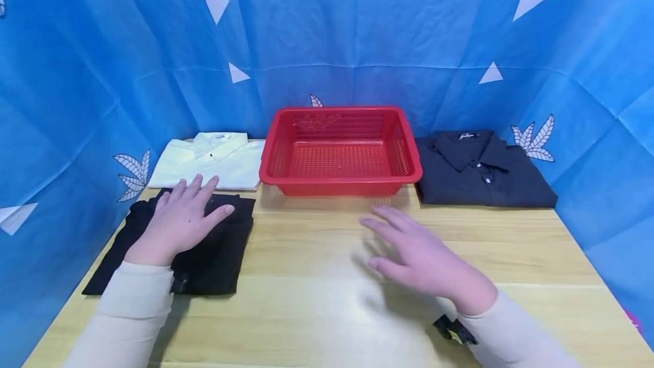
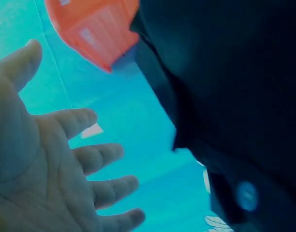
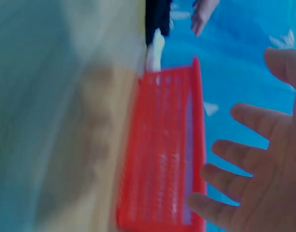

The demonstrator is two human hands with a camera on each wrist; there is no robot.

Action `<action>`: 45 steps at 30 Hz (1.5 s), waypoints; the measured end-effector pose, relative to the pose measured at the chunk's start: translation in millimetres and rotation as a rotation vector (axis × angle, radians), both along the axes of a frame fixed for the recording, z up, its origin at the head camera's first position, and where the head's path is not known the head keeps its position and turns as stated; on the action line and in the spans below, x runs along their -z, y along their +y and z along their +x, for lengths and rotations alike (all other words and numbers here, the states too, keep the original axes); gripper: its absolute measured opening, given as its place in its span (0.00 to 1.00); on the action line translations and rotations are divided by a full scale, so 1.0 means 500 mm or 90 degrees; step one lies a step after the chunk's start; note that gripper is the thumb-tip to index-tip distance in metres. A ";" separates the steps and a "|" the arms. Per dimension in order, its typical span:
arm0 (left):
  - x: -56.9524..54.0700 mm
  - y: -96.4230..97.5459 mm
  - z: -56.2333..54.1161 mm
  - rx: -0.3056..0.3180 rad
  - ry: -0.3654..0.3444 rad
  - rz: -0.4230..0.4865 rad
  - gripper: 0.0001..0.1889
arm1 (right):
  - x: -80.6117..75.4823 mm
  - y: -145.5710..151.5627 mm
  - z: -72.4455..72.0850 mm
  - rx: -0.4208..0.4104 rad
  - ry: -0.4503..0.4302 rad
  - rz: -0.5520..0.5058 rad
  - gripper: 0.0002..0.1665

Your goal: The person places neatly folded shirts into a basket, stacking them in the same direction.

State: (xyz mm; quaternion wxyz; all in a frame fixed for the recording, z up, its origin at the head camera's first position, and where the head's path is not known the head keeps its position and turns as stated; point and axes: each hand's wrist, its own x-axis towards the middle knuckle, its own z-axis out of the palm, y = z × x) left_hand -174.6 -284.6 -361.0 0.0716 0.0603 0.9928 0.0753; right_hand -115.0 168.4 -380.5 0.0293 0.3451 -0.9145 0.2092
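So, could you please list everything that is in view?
basket: 1, red, table's back middle
white shirt: 1, white, left of basket
black garment: 1, black, in front of white shirt
dark shirt: 1, near-black, right of basket
table: 1, light wood, beneath these
cloth: count unclear, blue, behind table
pink item: 1, pink, right edge
wrist devices: 2, black, at wrists
sleeves: 2, cream, on the forearms
left hand: 1, bare, over the black garment
right hand: 1, bare, above the table

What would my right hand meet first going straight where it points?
Your right hand would likely meet the red perforated basket first, though the hand's height is unclear and it might pass above.
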 end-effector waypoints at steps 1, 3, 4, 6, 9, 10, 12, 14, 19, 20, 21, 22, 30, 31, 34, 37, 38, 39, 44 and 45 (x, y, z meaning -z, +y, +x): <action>0.003 -0.009 0.000 -0.007 -0.009 0.003 0.52 | 0.004 -0.014 -0.001 -0.009 -0.014 0.005 0.41; 0.011 -0.027 -0.001 -0.018 -0.021 0.010 0.52 | 0.009 -0.038 -0.003 -0.019 -0.048 0.006 0.41; 0.014 -0.034 -0.001 -0.022 -0.026 0.013 0.52 | 0.011 -0.049 -0.005 -0.022 -0.066 0.001 0.40; 0.019 -0.047 0.000 -0.030 -0.038 0.019 0.52 | 0.016 -0.069 -0.010 -0.026 -0.095 -0.008 0.38; 0.026 -0.066 0.004 -0.040 -0.055 0.026 0.52 | 0.025 -0.096 -0.021 -0.034 -0.134 -0.025 0.35; 0.027 -0.071 0.006 -0.042 -0.058 0.027 0.52 | 0.030 -0.104 -0.025 -0.038 -0.144 -0.027 0.34; 0.029 -0.081 0.009 -0.049 -0.061 0.034 0.52 | 0.034 -0.119 -0.032 -0.047 -0.164 -0.033 0.33; 0.028 -0.091 0.011 -0.056 -0.060 0.041 0.52 | 0.039 -0.134 -0.038 -0.058 -0.183 -0.038 0.32; 0.024 -0.117 0.010 -0.079 -0.072 0.051 0.53 | 0.046 -0.164 -0.046 -0.082 -0.240 -0.070 0.32; 0.024 -0.122 0.010 -0.085 -0.076 0.054 0.53 | 0.048 -0.169 -0.046 -0.084 -0.254 -0.079 0.32; 0.026 -0.127 0.010 -0.091 -0.080 0.056 0.54 | 0.051 -0.174 -0.047 -0.085 -0.269 -0.089 0.32; 0.027 -0.132 0.011 -0.096 -0.084 0.061 0.54 | 0.053 -0.179 -0.047 -0.083 -0.285 -0.097 0.32; 0.027 -0.171 0.013 -0.128 -0.103 0.075 0.55 | 0.068 -0.228 -0.068 -0.074 -0.415 -0.158 0.36; 0.028 -0.175 0.014 -0.131 -0.103 0.077 0.55 | 0.069 -0.234 -0.070 -0.068 -0.430 -0.166 0.37; 0.031 -0.189 0.014 -0.144 -0.105 0.085 0.54 | 0.073 -0.249 -0.075 -0.060 -0.481 -0.203 0.37; 0.037 -0.203 0.015 -0.156 -0.106 0.088 0.54 | 0.076 -0.263 -0.077 -0.059 -0.533 -0.241 0.37; 0.040 -0.209 0.016 -0.160 -0.107 0.090 0.54 | 0.077 -0.267 -0.077 -0.060 -0.539 -0.245 0.37; 0.041 -0.214 0.017 -0.164 -0.108 0.092 0.54 | 0.079 -0.272 -0.077 -0.062 -0.541 -0.244 0.36; 0.046 -0.242 0.016 -0.166 -0.112 0.111 0.55 | 0.085 -0.296 -0.082 -0.056 -0.502 -0.189 0.37; 0.046 -0.247 0.013 -0.165 -0.112 0.116 0.55 | 0.086 -0.301 -0.083 -0.054 -0.494 -0.177 0.37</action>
